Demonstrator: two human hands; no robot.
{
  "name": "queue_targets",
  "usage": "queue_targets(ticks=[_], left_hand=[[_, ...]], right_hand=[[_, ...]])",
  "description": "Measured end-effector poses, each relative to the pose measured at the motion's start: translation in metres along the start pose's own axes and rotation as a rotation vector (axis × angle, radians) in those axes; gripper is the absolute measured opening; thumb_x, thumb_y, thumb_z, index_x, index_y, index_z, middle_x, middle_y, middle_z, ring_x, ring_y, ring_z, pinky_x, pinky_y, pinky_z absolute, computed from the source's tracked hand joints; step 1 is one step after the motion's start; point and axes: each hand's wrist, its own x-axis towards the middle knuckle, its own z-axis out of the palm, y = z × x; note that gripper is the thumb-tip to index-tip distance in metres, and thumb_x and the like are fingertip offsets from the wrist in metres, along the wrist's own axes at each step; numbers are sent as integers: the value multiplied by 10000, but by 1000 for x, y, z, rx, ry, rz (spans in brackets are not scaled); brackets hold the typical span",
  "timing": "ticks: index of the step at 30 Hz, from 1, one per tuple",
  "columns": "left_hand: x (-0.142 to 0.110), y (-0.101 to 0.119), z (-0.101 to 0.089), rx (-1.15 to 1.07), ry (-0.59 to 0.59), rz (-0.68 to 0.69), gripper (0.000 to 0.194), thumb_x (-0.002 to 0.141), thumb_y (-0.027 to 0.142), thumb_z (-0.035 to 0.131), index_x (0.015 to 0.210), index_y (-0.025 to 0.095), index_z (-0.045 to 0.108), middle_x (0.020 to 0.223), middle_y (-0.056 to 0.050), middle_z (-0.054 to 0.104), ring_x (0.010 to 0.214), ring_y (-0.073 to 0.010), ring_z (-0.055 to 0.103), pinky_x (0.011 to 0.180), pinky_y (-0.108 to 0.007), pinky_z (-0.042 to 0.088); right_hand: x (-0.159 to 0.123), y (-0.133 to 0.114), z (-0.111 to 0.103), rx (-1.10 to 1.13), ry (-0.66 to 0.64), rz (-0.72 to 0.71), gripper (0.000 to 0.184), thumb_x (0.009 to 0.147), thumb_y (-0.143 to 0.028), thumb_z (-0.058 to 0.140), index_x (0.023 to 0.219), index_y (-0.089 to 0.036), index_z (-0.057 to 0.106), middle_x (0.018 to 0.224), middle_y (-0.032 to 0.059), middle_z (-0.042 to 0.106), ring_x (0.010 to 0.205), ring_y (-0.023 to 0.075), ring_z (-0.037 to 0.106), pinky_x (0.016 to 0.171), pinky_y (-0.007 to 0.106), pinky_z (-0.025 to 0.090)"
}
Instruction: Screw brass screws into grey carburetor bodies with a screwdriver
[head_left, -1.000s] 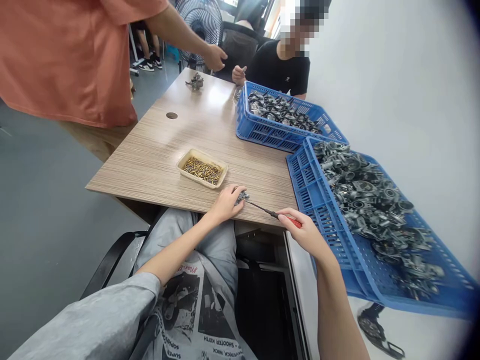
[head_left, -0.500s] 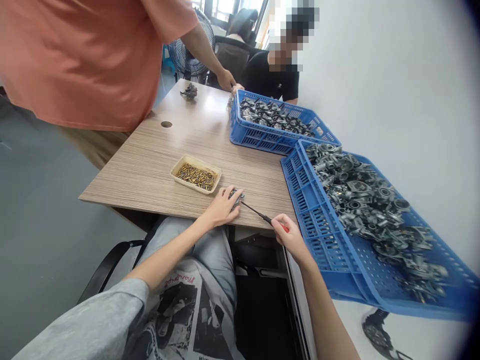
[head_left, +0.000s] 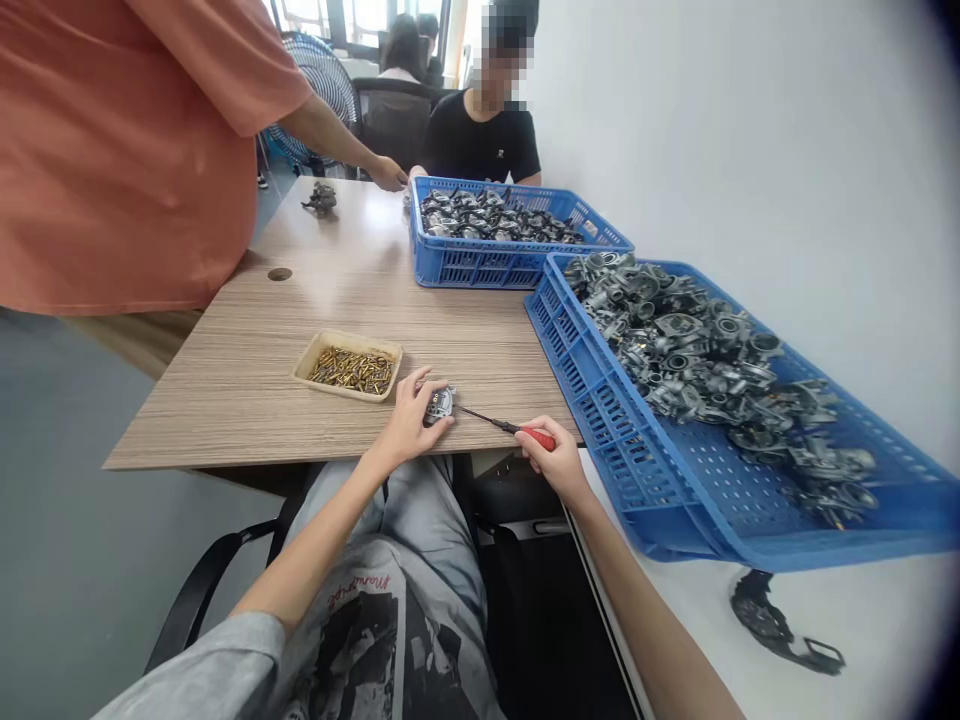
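My left hand [head_left: 409,418] is closed around a small grey metal casting [head_left: 441,403] on the wood-grain table [head_left: 225,370], near its front edge. Part of the casting is hidden under my fingers. In my right hand [head_left: 553,460] is a screwdriver [head_left: 537,437] with a red and black handle. Its long dark shaft points left, and the tip meets the right side of the casting or lies very close to it. Just beyond my left hand stands a cream plastic tub [head_left: 300,368] holding many small brass-coloured screws or pins [head_left: 351,371].
Right of my hands, a blue crate [head_left: 600,420] holds many grey metal castings [head_left: 675,345]. Behind it sits another filled blue crate [head_left: 480,265]. A wristwatch [head_left: 765,615] lies on the white surface. A person in orange [head_left: 150,150] stands left; another in black [head_left: 480,140] sits opposite.
The camera view has shifted, so the table and crates appear farther left. The casting now shows more of its face between my left fingers. The screwdriver remains in my right hand.
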Motion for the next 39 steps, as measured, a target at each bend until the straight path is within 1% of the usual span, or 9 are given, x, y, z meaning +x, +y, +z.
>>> queue_targets(ticks=[2, 5, 10, 16, 19, 23, 27, 33, 39], left_hand=[[4, 0, 1, -50, -52, -2, 561, 907, 364, 740, 1411, 230, 533, 1573, -187, 430, 1541, -367, 387, 1243, -555, 392], [9, -2, 3, -113, -105, 10, 511, 904, 320, 717, 1378, 240, 543, 1486, -149, 528, 1488, -321, 468, 1230, -492, 425], [13, -4, 3, -203, -31, -28, 641, 838, 290, 737, 1421, 233, 475, 1411, -105, 605, 1340, -275, 586, 1196, -432, 451], [15, -4, 1, -240, -21, -188, 591, 779, 328, 795, 1283, 231, 502, 1231, -56, 678, 1105, -230, 680, 1023, -363, 536], [14, -4, 2, -227, -12, -196, 613, 803, 355, 779, 1324, 227, 483, 1220, -60, 685, 1083, -226, 688, 1004, -359, 541], [13, -6, 5, -158, 17, -150, 665, 830, 336, 735, 1413, 218, 437, 1341, -109, 642, 1225, -278, 645, 1099, -428, 503], [13, -8, 5, -127, 47, -118, 644, 815, 335, 751, 1383, 228, 468, 1369, -121, 621, 1296, -317, 598, 1159, -480, 456], [13, -8, -2, -198, 19, -135, 573, 813, 367, 779, 1303, 225, 519, 1290, -91, 647, 1212, -277, 637, 1102, -428, 490], [8, -9, -5, -189, -12, -140, 537, 831, 363, 768, 1283, 224, 514, 1182, -58, 675, 1063, -228, 670, 985, -369, 532]], right_hand=[[1, 4, 3, -26, 38, -12, 435, 831, -634, 781, 928, -235, 638, 613, -29, 595, 439, 119, 437, 419, 260, 335], [0, 7, 5, -67, 59, -27, 421, 856, -641, 748, 919, -237, 645, 616, -21, 593, 460, 132, 452, 437, 269, 339], [-3, 2, 4, -108, -17, -47, 351, 918, -597, 687, 947, -254, 618, 598, -46, 488, 496, 136, 407, 477, 274, 319], [-8, 5, 0, -19, -92, -32, 357, 933, -542, 705, 1031, -277, 487, 651, -69, 494, 520, 133, 413, 517, 272, 331], [-7, 11, 1, -11, -87, -20, 373, 939, -556, 709, 1019, -270, 483, 675, -63, 530, 520, 125, 432, 523, 269, 348], [-6, 13, 5, 13, -26, 0, 422, 921, -617, 711, 996, -262, 495, 704, -45, 589, 504, 124, 451, 496, 267, 359], [-6, 13, 7, -21, -5, -41, 414, 923, -617, 713, 977, -242, 547, 715, -26, 607, 514, 127, 473, 492, 272, 368], [-6, 15, 6, -92, -23, -96, 370, 983, -604, 633, 955, -241, 563, 635, -55, 469, 514, 133, 438, 496, 277, 343], [-10, 14, 2, -35, -86, -114, 360, 984, -559, 639, 1118, -255, 500, 677, -68, 489, 547, 144, 466, 550, 286, 389]])
